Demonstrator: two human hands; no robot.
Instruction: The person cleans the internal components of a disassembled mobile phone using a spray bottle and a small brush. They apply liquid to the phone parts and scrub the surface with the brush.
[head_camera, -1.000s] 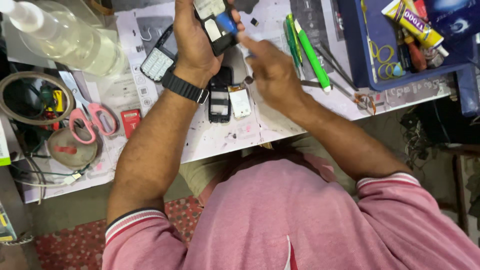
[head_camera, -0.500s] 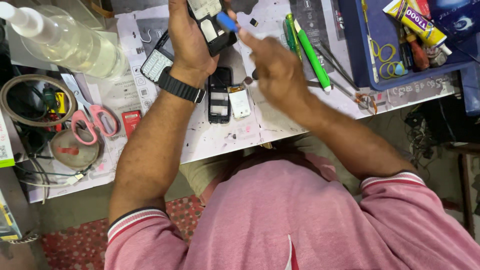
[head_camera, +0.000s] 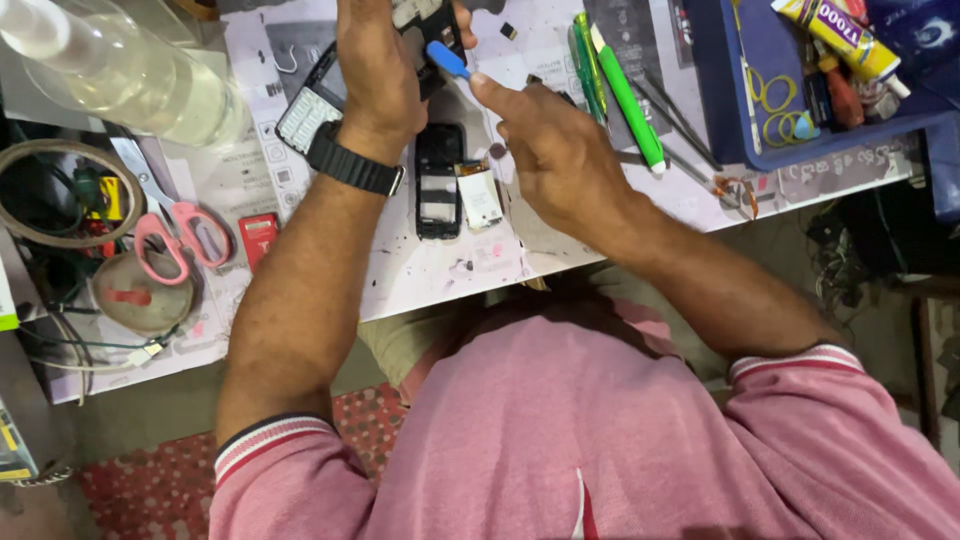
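Left hand (head_camera: 378, 70) is raised over the far edge of the white worktable (head_camera: 420, 270), fingers wrapped around a small dark phone body (head_camera: 432, 22) that juts out to the hand's right, partly cut off by the top of the view. Right hand (head_camera: 560, 160) sits just right of it, slightly nearer, fingers pinched on a blue pry tool (head_camera: 447, 58); the tool's rounded tip touches the lower edge of the held phone. A black wristwatch (head_camera: 352, 165) sits on the left wrist. On the table directly below and between both hands lie an opened black phone frame (head_camera: 438, 182) and, just beside it on the right, a small battery-like part (head_camera: 480, 195). A keypad phone (head_camera: 308, 105) lies partly under the left hand. Right of the right hand: a green-handled tool (head_camera: 630, 100), then a blue tray (head_camera: 740, 110) holding a yellow glue tube (head_camera: 835, 38). Far left: clear plastic bottle (head_camera: 120, 70), pink-handled scissors (head_camera: 180, 225), a tape roll (head_camera: 140, 290).
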